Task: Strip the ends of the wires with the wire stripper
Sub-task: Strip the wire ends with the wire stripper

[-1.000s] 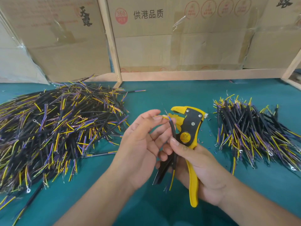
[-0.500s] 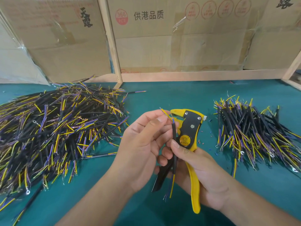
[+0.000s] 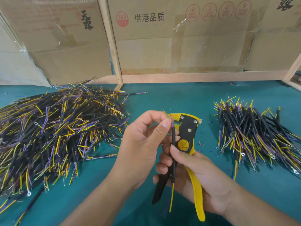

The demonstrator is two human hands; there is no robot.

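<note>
Far left on the green table [image 3: 179,101]: a big loose heap of wires [image 3: 53,131], black sheaths with yellow and purple cores, likely the stock waiting for the stripper, though whether any of these ends are bare cannot be told. Near centre: left hand [image 3: 143,144], thumb and forefinger pinched on the thin cores at the top of one black cable [image 3: 174,154], remaining fingers loosely curled behind. Cable upright, just left of the tool head, touching it, its lower yellow and purple cores hanging free below the hands. Just right of it: wire stripper [image 3: 187,134], yellow and black, head pointing far and left, mouth beside the pinched cores. Right hand [image 3: 200,173] wrapped round the handles, thumb pressing the cable against the tool body. Scattered right of the tool: small insulation offcuts [image 3: 202,144]. Further right: a smaller, tidier pile of wires [image 3: 254,136], probably finished pieces. By that split, well under half done, this cable mid-step, most of the job left.
</note>
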